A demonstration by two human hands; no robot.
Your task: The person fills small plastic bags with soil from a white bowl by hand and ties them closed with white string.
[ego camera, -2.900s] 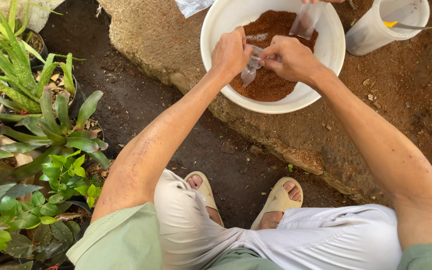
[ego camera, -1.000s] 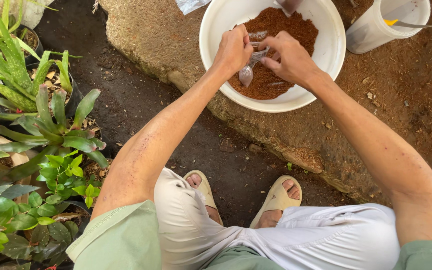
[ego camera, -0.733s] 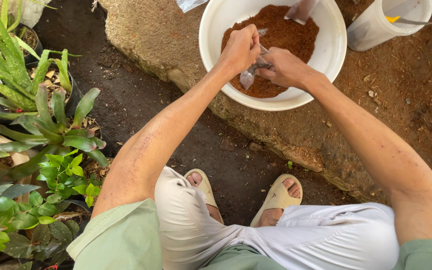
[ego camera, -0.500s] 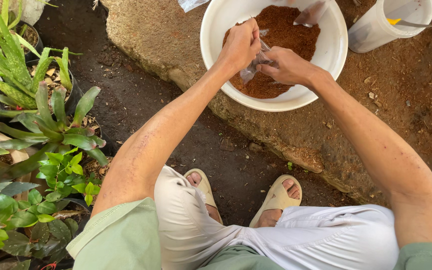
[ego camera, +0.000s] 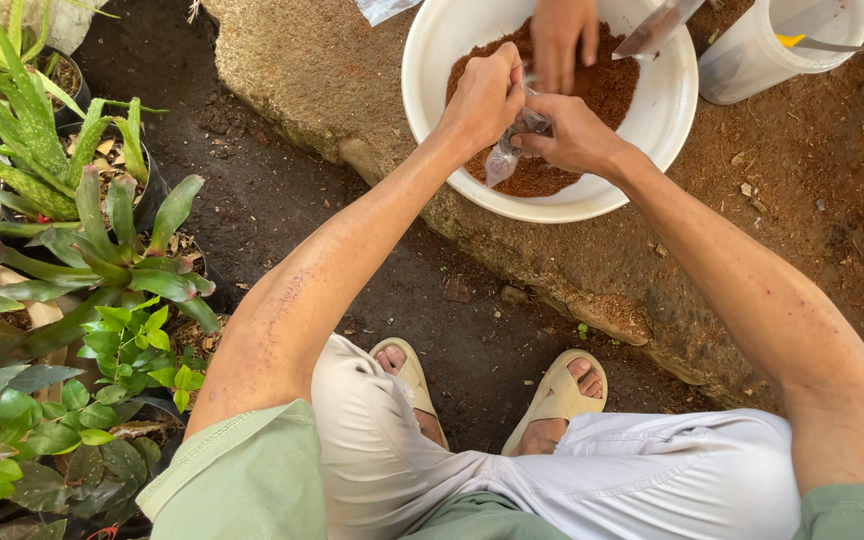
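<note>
Small clear plastic bag (ego camera: 505, 152): pinched between left hand (ego camera: 485, 98) and right hand (ego camera: 570, 133), both closed on its neck, over the white basin (ego camera: 422, 70) of brown soil. Long axis hangs toward 7 o'clock. Another person's hand (ego camera: 562, 38) at 12 o'clock, in the soil.

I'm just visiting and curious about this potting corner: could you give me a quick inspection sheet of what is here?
Surface: rough stone ledge, dusted with soil.
Job's things: white bowl of reddish-brown soil; small clear plastic bag held over it.
Clutter: white bucket beside the bowl; metal trowel blade over the bowl.
Grips: left hand and right hand both pinch the bag; another person's hand reaches into the soil.
Cables: nothing seen.
Surroundings: potted green plants to the left; dark earth floor; sandals on the feet.
</note>
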